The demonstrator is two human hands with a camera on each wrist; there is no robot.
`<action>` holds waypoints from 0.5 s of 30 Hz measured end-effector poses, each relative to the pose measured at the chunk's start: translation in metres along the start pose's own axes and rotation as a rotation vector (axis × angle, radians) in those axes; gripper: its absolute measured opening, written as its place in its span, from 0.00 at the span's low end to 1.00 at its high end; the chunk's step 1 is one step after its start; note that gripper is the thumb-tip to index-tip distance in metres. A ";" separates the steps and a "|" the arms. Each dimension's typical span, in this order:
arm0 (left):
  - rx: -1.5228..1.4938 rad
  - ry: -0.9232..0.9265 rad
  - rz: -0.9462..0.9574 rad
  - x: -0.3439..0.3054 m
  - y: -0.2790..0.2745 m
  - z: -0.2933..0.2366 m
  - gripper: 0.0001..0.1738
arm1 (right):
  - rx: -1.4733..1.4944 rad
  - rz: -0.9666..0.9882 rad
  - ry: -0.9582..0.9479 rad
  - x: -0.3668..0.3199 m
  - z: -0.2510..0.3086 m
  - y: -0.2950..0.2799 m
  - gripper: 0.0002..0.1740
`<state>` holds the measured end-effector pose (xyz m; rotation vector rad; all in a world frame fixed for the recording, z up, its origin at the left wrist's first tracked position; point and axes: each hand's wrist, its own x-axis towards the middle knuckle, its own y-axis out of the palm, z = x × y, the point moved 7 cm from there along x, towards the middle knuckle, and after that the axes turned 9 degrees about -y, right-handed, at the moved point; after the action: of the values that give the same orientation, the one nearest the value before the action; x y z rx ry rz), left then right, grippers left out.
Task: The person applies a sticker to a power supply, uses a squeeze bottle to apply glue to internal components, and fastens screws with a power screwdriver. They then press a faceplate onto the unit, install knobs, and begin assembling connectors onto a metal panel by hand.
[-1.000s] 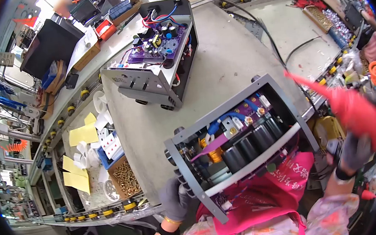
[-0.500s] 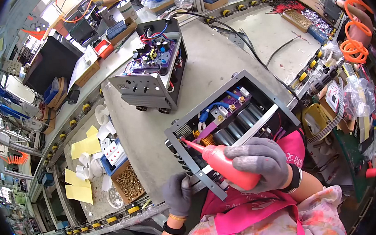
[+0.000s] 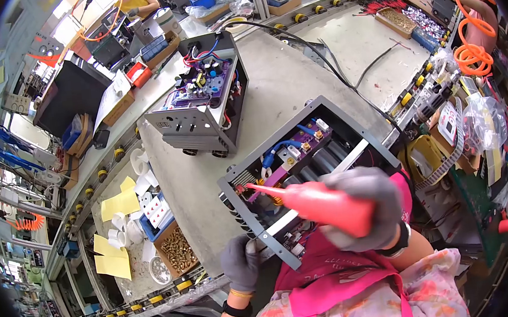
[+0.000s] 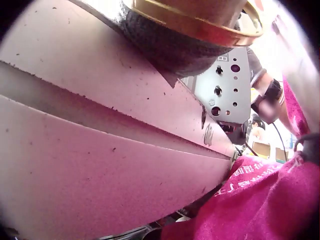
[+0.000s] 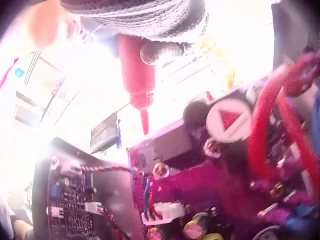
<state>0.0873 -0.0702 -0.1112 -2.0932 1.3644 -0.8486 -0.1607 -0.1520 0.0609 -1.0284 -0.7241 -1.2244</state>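
Observation:
My gloved right hand [image 3: 380, 201] grips a red squeeze bottle [image 3: 325, 203], fingers wrapped round its body. The bottle lies tilted over an open metal chassis [image 3: 358, 129], its thin nozzle tip reaching inside near the front panel end. Blue cables [image 3: 278, 151] and dark cylindrical capacitors [image 3: 327, 159] sit inside the chassis. In the right wrist view the bottle [image 5: 137, 70] points nozzle down above purple circuit boards [image 5: 200, 185]. My gloved left hand [image 3: 240, 264] is close beside the chassis's front corner at the bench edge; its fingertips are hidden.
A second open unit [image 3: 199, 127] with a purple board on top stands farther back on the bench board. To the left are yellow papers [image 3: 112, 258], a box of brass fasteners [image 3: 177, 251] and a blue tray [image 3: 155, 212]. A black cable [image 3: 337, 74] crosses the right side.
My right hand has brought the red bottle from the far right over the chassis, its nozzle now inside the front end. The left hand has shifted slightly along the front corner.

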 end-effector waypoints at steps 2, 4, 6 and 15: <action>0.026 0.003 -0.008 0.001 -0.001 -0.008 0.15 | 0.043 -0.187 0.068 -0.015 -0.003 -0.035 0.35; 0.026 0.015 -0.019 0.001 0.000 -0.010 0.17 | -0.037 -0.446 0.141 -0.029 0.002 -0.068 0.36; 0.035 0.034 -0.018 0.001 0.003 -0.008 0.17 | -0.104 -0.550 0.172 -0.045 0.002 -0.102 0.36; -0.216 -0.115 0.004 -0.012 0.018 0.053 0.15 | -0.191 -0.609 0.455 -0.093 -0.013 -0.155 0.32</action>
<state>0.1107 -0.0624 -0.1625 -2.2614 1.4524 -0.5909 -0.3326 -0.1294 0.0095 -0.6471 -0.5791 -2.0061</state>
